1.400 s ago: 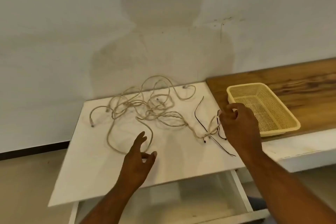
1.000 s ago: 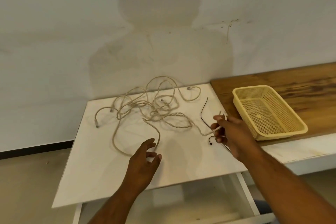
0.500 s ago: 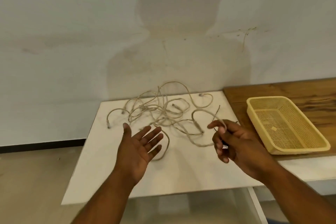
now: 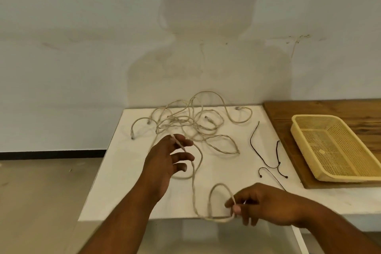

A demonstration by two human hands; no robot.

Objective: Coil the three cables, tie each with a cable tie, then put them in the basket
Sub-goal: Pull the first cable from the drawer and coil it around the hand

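**Step in hand:** first cable, start of coiling. None coiled, none tied, none in the basket.

**Right grip** (image 4: 261,205): thumb and forefinger clamped on one cable (image 4: 193,187) near its end, at the near edge of the white surface (image 4: 127,181). A small first loop stands just to its inner side.

**Left grip** (image 4: 165,161): fingers spread and loosely bent. The same cable runs from the right grip up and across its fingertips. Whether it is pinched or only draped there cannot be told.

**Cable tangle** (image 4: 185,123): beyond the left grip, loose on the surface, strands crossing. The held cable leads into it.

**Cable ties** (image 4: 254,140): thin black strips, beyond the right grip, between it and the basket, all lying free.

**Basket** (image 4: 299,136): yellow mesh, well out past the right grip on a wooden board (image 4: 309,109).

**Next move, as judged:** left grip feeds cable toward the right, which stacks even loops. The length must come clear of the tangle without dragging its neighbours.
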